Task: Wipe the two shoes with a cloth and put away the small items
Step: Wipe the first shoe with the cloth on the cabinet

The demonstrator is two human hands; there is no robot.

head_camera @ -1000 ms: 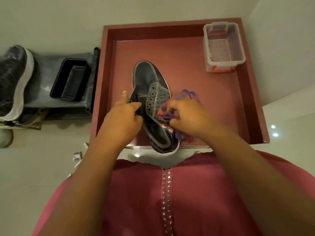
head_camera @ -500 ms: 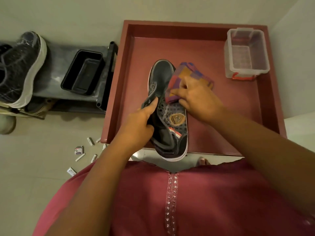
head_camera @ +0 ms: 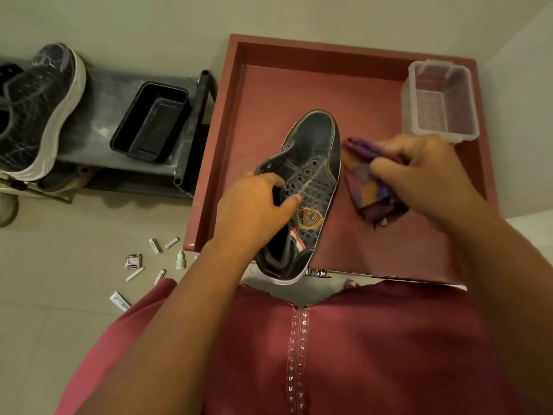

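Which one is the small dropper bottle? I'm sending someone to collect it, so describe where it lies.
Start at the red tray and drop to its near left corner. On the floor tiles just beside that corner stands the white dropper bottle; unlike the flat packets and sticks scattered left of it, it is upright with a pointed cap.

Dark lace-less sneaker [head_camera: 311,175] with a gold crest and white sole sits tilted on its side, toe pointing away, over the red tray. A purple-orange patchwork cloth [head_camera: 363,187] is bunched just beside it. The second dark sneaker [head_camera: 36,112] rests on the gray shelf, and small tubes and packets [head_camera: 140,265] lie scattered on the floor.
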